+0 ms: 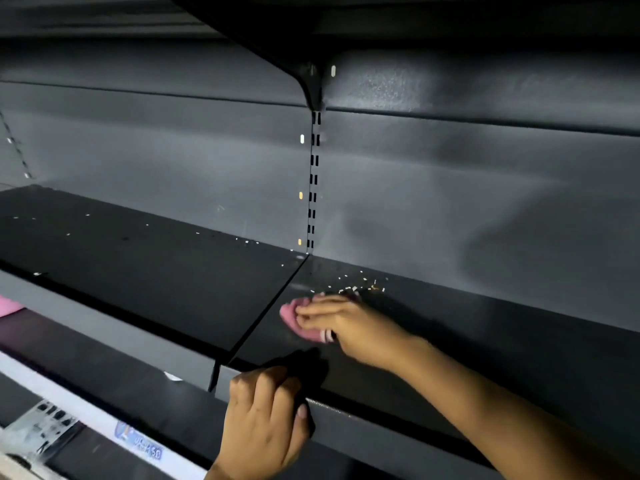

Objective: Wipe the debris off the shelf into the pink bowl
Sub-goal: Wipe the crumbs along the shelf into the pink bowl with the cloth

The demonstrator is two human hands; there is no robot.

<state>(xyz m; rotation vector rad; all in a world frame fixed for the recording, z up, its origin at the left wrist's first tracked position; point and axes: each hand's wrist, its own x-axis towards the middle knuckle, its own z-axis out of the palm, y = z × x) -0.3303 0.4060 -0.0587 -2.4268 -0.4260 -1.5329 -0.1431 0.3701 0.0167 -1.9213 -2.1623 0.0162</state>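
Pink bowl (10, 304): probably the pink shape cut off at the frame's left edge, below the shelf's front edge; contents not visible.

Shelf (156, 271): dark metal, two sections meeting at a seam.

Debris (360, 287): small pale grains clustered near the back edge of the right section, just beyond the cloth; sparser grains lie along the back edge of the left section.

Pink cloth (289, 315): bunched, lying on the right section just beside the seam.

Right hand (346, 323): on the cloth, fingers curled over it and gripping it.

Left hand (266, 417): fingers curled over the shelf's front edge, thumb against the lip.

Back panel (173, 168): grey, with a slotted upright (313, 181) above the seam.

Price label (142, 445): on the front rail of the lower level.
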